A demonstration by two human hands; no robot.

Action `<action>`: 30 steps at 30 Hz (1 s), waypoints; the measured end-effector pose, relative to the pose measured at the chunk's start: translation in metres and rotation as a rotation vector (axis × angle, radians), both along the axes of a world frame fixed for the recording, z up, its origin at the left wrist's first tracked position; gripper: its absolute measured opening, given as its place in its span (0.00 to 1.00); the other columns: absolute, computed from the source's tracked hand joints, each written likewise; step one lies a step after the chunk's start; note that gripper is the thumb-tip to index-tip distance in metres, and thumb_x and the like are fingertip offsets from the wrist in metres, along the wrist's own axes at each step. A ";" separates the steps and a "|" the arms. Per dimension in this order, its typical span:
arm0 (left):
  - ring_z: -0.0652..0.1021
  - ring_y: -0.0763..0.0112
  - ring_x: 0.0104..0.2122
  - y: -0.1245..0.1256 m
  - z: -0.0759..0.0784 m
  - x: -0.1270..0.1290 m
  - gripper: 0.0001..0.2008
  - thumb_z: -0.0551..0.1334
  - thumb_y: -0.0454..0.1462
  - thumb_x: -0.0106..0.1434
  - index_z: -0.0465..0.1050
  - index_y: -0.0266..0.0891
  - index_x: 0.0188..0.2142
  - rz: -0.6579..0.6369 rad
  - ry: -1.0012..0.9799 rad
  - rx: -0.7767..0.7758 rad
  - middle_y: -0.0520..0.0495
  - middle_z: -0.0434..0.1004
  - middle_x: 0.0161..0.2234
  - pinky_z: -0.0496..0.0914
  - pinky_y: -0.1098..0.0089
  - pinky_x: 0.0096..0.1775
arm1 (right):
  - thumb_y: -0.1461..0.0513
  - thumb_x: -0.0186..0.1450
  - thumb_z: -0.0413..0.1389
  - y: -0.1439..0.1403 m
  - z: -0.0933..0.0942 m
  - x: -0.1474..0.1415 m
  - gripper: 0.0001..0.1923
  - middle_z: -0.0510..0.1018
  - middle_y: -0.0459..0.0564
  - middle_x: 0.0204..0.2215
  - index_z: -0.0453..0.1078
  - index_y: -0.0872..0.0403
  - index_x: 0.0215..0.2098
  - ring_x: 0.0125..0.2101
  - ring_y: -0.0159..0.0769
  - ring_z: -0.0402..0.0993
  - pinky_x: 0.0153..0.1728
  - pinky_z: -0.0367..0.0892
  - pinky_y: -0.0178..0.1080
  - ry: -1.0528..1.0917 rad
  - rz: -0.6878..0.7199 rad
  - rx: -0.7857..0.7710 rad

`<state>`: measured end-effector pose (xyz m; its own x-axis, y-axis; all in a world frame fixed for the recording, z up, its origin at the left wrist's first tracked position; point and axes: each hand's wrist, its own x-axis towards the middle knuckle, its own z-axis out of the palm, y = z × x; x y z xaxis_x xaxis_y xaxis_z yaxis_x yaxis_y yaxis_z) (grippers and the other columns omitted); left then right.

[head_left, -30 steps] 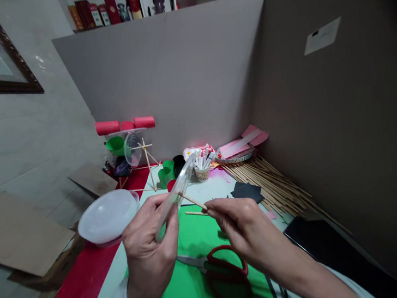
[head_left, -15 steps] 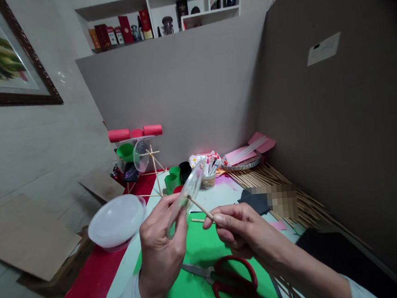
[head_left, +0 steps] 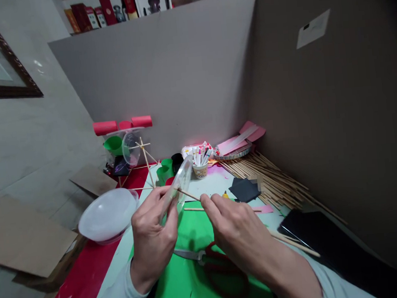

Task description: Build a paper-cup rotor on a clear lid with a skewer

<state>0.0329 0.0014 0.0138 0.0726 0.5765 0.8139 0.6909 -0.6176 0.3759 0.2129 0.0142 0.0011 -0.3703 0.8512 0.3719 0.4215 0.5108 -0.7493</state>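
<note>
My left hand (head_left: 153, 234) grips a clear plastic lid (head_left: 179, 183) on edge, tilted up and away from me. My right hand (head_left: 235, 231) pinches a thin wooden stick (head_left: 188, 195) whose far tip meets the lid near its middle. Both hands hover over a green paper sheet (head_left: 191, 270). Red-handled scissors (head_left: 216, 268) lie on that sheet, partly hidden under my right hand. A second short stick (head_left: 194, 209) lies on the table just behind my fingers.
A white plastic bowl (head_left: 107, 216) sits at left on red paper (head_left: 78, 289). Behind are a stick frame (head_left: 146, 165), a paper cup of pens (head_left: 200, 167), green paper rolls (head_left: 164, 171), a bundle of sticks (head_left: 274, 179), black paper (head_left: 244, 189), and a dark tablet (head_left: 317, 240). Grey partition boards (head_left: 338, 118) enclose the desk.
The view tipped up and then back down. My right hand slid forward along the stick, closer to the lid, and now covers more of the scissors. The lid stays in my left hand.
</note>
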 end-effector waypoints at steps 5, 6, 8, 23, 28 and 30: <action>0.82 0.67 0.39 -0.002 0.001 0.001 0.17 0.61 0.25 0.66 0.84 0.41 0.47 0.004 0.024 0.062 0.44 0.84 0.40 0.72 0.73 0.45 | 0.57 0.70 0.51 0.015 0.007 0.003 0.14 0.61 0.41 0.21 0.70 0.55 0.30 0.20 0.29 0.51 0.24 0.49 0.35 0.216 0.209 -0.401; 0.82 0.67 0.40 -0.002 0.001 0.001 0.18 0.61 0.25 0.66 0.84 0.41 0.47 0.009 0.029 0.067 0.44 0.84 0.40 0.72 0.72 0.45 | 0.54 0.71 0.51 0.016 0.007 0.003 0.16 0.60 0.39 0.20 0.70 0.55 0.32 0.18 0.27 0.48 0.21 0.48 0.34 0.274 0.257 -0.503; 0.82 0.67 0.40 -0.002 0.001 -0.001 0.17 0.61 0.25 0.66 0.84 0.40 0.47 0.014 0.022 0.064 0.44 0.84 0.41 0.72 0.72 0.46 | 0.50 0.69 0.51 0.016 0.005 0.002 0.17 0.57 0.37 0.21 0.71 0.55 0.36 0.17 0.24 0.42 0.18 0.44 0.32 0.390 0.327 -0.661; 0.84 0.71 0.32 0.011 0.039 -0.036 0.17 0.73 0.34 0.55 0.85 0.36 0.46 -0.328 -1.066 -0.448 0.45 0.88 0.35 0.78 0.77 0.39 | 0.57 0.76 0.50 0.001 0.029 0.030 0.12 0.82 0.47 0.40 0.74 0.46 0.51 0.41 0.35 0.79 0.40 0.73 0.34 0.291 0.183 -0.084; 0.84 0.71 0.34 0.002 0.047 -0.039 0.16 0.74 0.35 0.53 0.86 0.35 0.43 -0.350 -1.133 -0.477 0.43 0.88 0.36 0.78 0.80 0.39 | 0.60 0.76 0.52 0.013 0.042 0.045 0.10 0.77 0.47 0.28 0.74 0.53 0.42 0.27 0.34 0.71 0.29 0.64 0.36 -0.270 -0.218 0.885; 0.84 0.72 0.33 -0.001 0.048 -0.038 0.15 0.75 0.35 0.53 0.86 0.35 0.41 -0.359 -1.143 -0.472 0.43 0.88 0.35 0.77 0.81 0.37 | 0.60 0.77 0.49 0.012 0.043 0.043 0.16 0.72 0.49 0.26 0.71 0.53 0.32 0.27 0.37 0.66 0.27 0.61 0.38 -0.406 -0.269 1.011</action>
